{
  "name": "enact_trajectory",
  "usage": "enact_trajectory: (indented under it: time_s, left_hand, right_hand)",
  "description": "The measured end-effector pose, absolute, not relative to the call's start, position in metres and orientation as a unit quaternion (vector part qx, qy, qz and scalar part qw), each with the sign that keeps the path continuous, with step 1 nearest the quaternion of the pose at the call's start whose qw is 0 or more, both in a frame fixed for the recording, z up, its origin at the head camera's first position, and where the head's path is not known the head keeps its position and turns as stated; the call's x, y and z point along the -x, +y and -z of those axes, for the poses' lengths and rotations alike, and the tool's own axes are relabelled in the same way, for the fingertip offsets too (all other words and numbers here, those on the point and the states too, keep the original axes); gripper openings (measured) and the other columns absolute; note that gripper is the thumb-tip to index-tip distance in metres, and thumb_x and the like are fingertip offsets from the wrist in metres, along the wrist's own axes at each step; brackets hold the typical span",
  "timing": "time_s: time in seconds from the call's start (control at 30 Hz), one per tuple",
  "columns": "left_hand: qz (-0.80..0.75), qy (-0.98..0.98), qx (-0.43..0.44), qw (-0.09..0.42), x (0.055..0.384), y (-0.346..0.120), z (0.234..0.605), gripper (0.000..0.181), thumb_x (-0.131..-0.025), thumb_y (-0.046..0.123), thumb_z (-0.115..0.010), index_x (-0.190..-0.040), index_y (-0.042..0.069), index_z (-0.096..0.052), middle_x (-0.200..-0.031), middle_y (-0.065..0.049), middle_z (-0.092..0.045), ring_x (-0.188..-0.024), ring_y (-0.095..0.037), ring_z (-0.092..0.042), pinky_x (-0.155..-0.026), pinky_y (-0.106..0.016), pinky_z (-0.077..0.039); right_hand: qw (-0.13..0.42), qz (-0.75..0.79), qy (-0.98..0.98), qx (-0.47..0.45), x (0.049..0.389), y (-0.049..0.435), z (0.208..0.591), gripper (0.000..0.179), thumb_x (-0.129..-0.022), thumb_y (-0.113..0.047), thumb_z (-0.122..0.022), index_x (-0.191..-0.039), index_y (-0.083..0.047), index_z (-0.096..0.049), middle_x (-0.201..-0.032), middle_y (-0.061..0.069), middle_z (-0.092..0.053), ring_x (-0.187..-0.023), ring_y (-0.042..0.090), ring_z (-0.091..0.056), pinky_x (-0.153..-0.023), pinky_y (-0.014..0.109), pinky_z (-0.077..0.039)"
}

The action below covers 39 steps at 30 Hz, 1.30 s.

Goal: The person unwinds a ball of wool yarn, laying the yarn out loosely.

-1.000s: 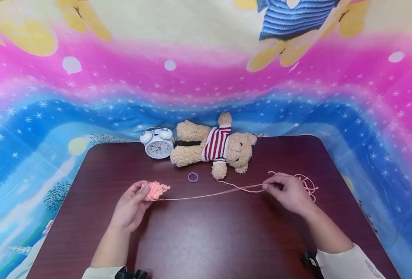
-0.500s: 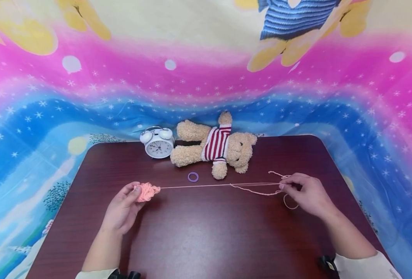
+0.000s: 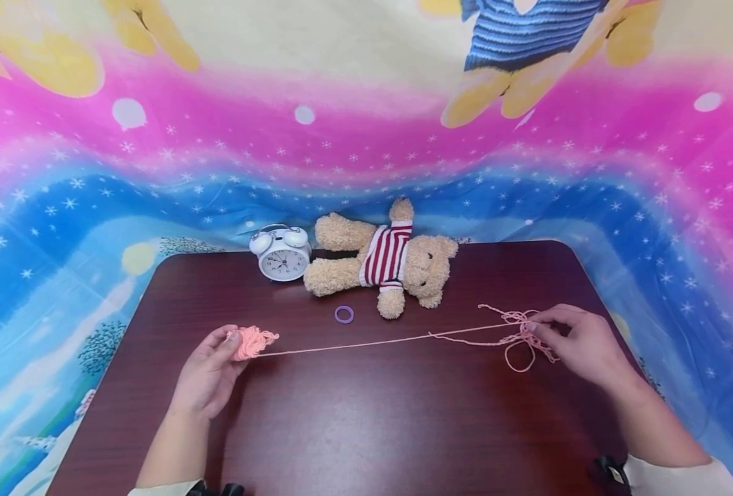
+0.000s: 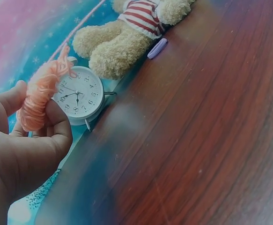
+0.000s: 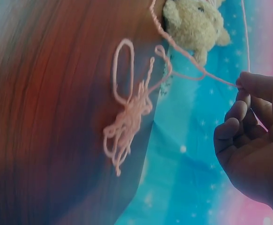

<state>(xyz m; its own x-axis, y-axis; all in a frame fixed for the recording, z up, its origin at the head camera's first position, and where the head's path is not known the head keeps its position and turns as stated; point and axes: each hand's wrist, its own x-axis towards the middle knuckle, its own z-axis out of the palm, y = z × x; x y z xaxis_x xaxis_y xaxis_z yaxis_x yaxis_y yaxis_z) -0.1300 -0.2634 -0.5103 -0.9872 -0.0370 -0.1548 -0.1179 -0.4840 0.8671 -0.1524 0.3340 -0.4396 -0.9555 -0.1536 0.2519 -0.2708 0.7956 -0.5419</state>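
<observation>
Fingers (image 4: 59, 126) of the left hand (image 3: 205, 377) pinch a yarn bundle (image 3: 251, 343), those of the right hand (image 3: 590, 348) its strand (image 3: 342, 346), seemingly to tauten it, loose loops (image 5: 129, 124) beside the right fingers.

Cream sleeves (image 3: 676, 477), black wrist devices (image 3: 608, 469)

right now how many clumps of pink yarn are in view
2: a wound bundle in the left hand, and a loose tangle on the table by the right hand.
</observation>
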Motion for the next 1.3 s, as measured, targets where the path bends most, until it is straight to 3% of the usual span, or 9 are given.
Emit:
enact_trajectory:
  time_s: [0.33, 0.67, 0.9, 1.3]
  left_hand:
    - [-0.857, 0.508, 0.079, 0.023, 0.125, -0.275, 0.508, 0.014, -0.107, 0.008, -0.056, -0.116, 0.014, -0.065, -0.108, 0.004, -0.070, -0.095, -0.009, -0.068, -0.087, -0.027, -0.056]
    - [-0.857, 0.508, 0.086, 0.027, 0.121, -0.282, 0.512, 0.016, -0.108, 0.007, -0.054, -0.120, 0.012, -0.064, -0.111, 0.003, -0.071, -0.097, -0.010, -0.070, -0.088, -0.026, -0.057]
    - [-0.857, 0.508, 0.087, 0.024, 0.119, -0.286, 0.512, 0.016, -0.108, 0.006, -0.054, -0.117, 0.013, -0.065, -0.111, 0.003, -0.071, -0.096, -0.010, -0.070, -0.087, -0.027, -0.057]
    - [-0.865, 0.494, 0.085, 0.000, 0.117, -0.299, 0.510, 0.014, -0.108, 0.006, -0.054, -0.115, 0.013, -0.064, -0.106, 0.003, -0.068, -0.092, -0.010, -0.066, -0.084, -0.025, -0.054]
  right_hand:
    - [0.121, -0.288, -0.946, -0.082, 0.153, 0.370, 0.439, 0.008, -0.093, -0.016, -0.078, -0.101, -0.016, -0.081, -0.098, 0.003, -0.075, -0.082, -0.003, -0.055, -0.067, 0.018, -0.041]
    - [0.119, -0.271, -0.954, -0.043, 0.156, 0.391, 0.434, 0.013, -0.093, -0.023, -0.079, -0.103, -0.015, -0.081, -0.102, 0.004, -0.077, -0.092, -0.021, -0.045, -0.069, 0.017, -0.041]
    - [0.106, -0.255, -0.961, -0.016, 0.158, 0.404, 0.429, 0.022, -0.095, -0.030, -0.077, -0.109, -0.013, -0.081, -0.103, 0.015, -0.076, -0.083, -0.018, -0.047, -0.064, 0.019, -0.042]
    - [0.078, -0.230, -0.970, 0.021, 0.164, 0.435, 0.427, 0.036, -0.096, -0.039, -0.074, -0.116, -0.010, -0.078, -0.108, 0.022, -0.075, -0.080, -0.027, -0.037, -0.060, 0.023, -0.044]
